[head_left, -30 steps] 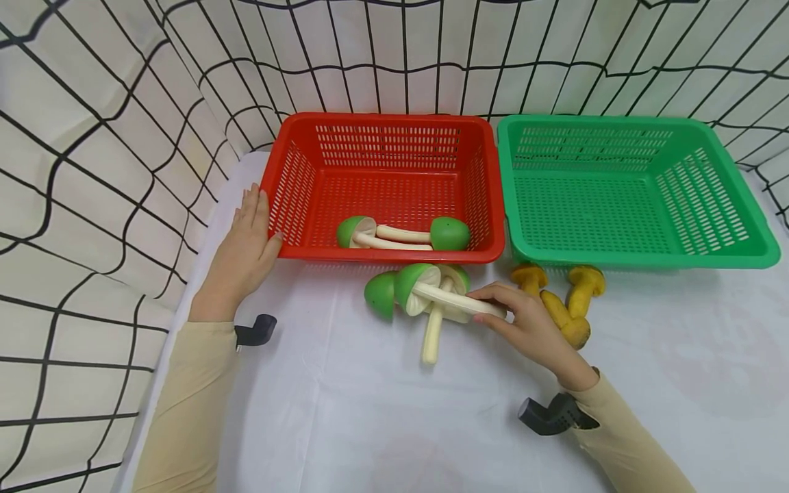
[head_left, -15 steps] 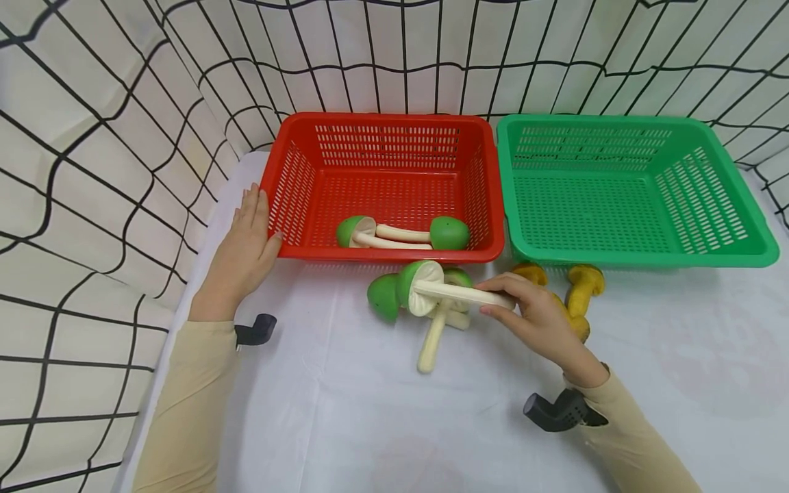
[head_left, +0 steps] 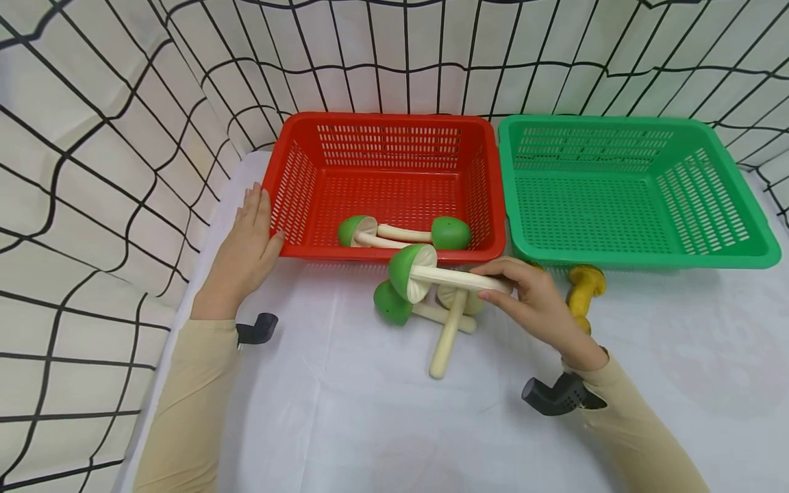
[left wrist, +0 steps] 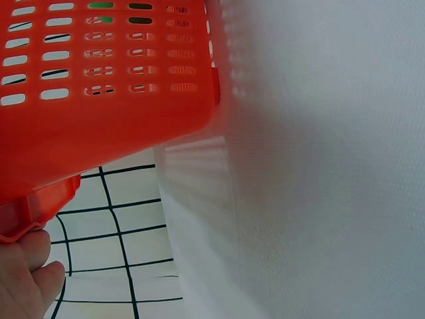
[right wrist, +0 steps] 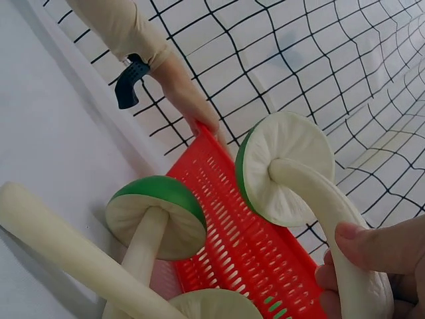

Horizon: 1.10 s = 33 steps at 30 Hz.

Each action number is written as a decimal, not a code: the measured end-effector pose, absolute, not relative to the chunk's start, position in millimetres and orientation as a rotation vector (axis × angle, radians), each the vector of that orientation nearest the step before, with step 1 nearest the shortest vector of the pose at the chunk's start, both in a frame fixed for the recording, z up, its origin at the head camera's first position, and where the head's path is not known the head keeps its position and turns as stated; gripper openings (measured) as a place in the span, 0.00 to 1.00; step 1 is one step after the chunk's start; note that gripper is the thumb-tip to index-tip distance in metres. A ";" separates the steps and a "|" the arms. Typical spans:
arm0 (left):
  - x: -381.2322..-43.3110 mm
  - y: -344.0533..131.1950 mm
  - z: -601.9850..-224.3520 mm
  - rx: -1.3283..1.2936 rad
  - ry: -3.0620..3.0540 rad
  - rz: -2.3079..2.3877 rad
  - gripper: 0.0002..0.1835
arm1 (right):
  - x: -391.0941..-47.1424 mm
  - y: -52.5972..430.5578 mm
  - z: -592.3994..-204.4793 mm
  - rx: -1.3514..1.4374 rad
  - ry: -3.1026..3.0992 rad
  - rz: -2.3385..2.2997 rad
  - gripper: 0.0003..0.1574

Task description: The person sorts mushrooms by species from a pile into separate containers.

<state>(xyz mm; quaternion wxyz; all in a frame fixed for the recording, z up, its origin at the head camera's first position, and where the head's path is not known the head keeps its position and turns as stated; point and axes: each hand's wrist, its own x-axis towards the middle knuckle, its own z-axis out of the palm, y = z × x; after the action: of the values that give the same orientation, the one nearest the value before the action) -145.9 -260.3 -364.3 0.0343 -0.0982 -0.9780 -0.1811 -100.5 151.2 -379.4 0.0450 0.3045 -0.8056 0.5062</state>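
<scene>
My right hand (head_left: 536, 301) pinches the pale stem of a green-capped toy mushroom (head_left: 453, 276), raised above the table with its cap pointing left. In the right wrist view the thumb and fingers wrap the stem of this mushroom (right wrist: 312, 186). Below it on the white cloth lie two more green mushrooms, one with its cap (head_left: 392, 303) to the left, the other with its stem (head_left: 448, 335) toward me. My left hand (head_left: 242, 250) rests with straight fingers along the left rim of the red basket (head_left: 388, 255). Two green mushrooms (head_left: 451, 233) lie inside that basket.
A green basket (head_left: 647, 260) stands right beside the red one. Yellow mushrooms (head_left: 583, 291) lie in front of it, partly hidden by my right hand. A black wire grid (head_left: 407, 68) over white cloth rises behind and to the left.
My right hand has lifted the held mushroom off the pile and up toward the red basket's front rim. The mushrooms beneath shifted slightly right. My left hand stayed in place.
</scene>
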 end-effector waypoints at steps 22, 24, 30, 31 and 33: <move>-145.3 -259.2 -363.9 -0.294 -3.007 -0.552 0.35 | -111.6 143.5 -360.6 0.976 -2.269 1.731 0.23; -145.6 -259.3 -364.2 -0.297 -3.006 -0.549 0.35 | -112.0 143.3 -359.9 0.965 -2.268 1.736 0.23; -145.8 -260.5 -365.1 -0.308 -3.002 -0.543 0.35 | -113.2 142.0 -358.5 0.961 -2.256 1.761 0.23; -145.8 -260.7 -365.2 -0.309 -3.001 -0.544 0.35 | -113.4 141.6 -358.3 0.959 -2.255 1.767 0.22; -146.0 -260.9 -365.7 -0.311 -3.001 -0.546 0.35 | -113.5 140.9 -357.7 0.951 -2.256 1.779 0.22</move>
<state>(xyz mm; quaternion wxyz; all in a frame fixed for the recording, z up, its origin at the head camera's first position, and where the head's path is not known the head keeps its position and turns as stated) -146.0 -260.9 -365.7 0.0376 -0.1015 -0.9781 -0.1780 -113.5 140.9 -357.7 0.0576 0.3138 -0.7442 0.5869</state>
